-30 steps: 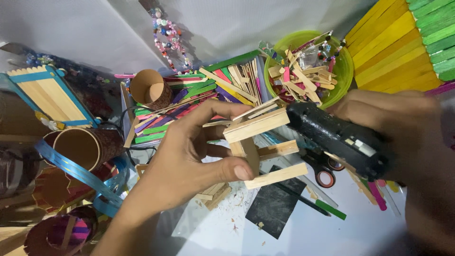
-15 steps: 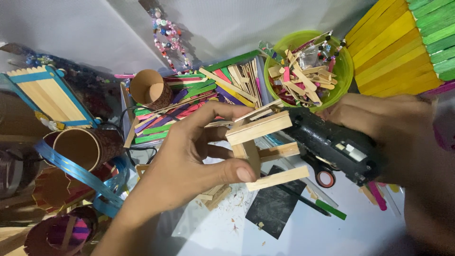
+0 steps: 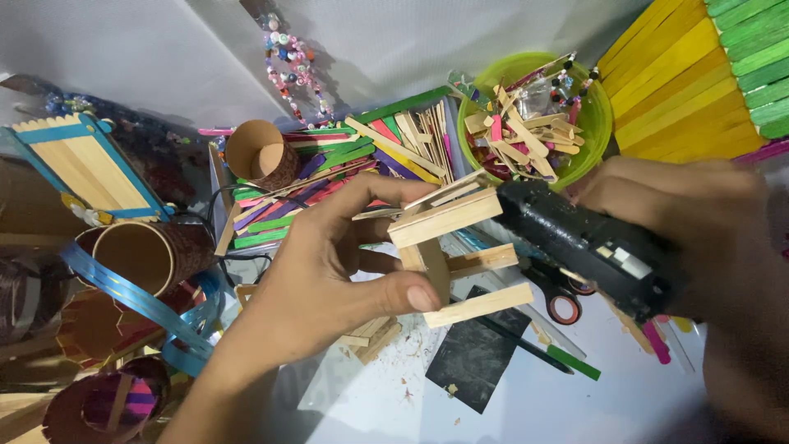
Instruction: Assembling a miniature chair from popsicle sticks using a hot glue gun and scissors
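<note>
Above the cluttered desk (image 3: 386, 403), the left hand (image 3: 329, 279) has its grip clamped on a stick frame (image 3: 448, 247), thumb on the near side and fingers wrapped behind, holding the frame in the air at centre. At the right, the right hand (image 3: 699, 238) has its grip closed around a black glue gun (image 3: 588, 247), whose nozzle end touches the frame's top bar. Behind the frame lie a tray of coloured sticks (image 3: 345, 164) and a green bowl (image 3: 596, 123) of scraps, with red-handled scissors (image 3: 563, 300) just below the gun.
</note>
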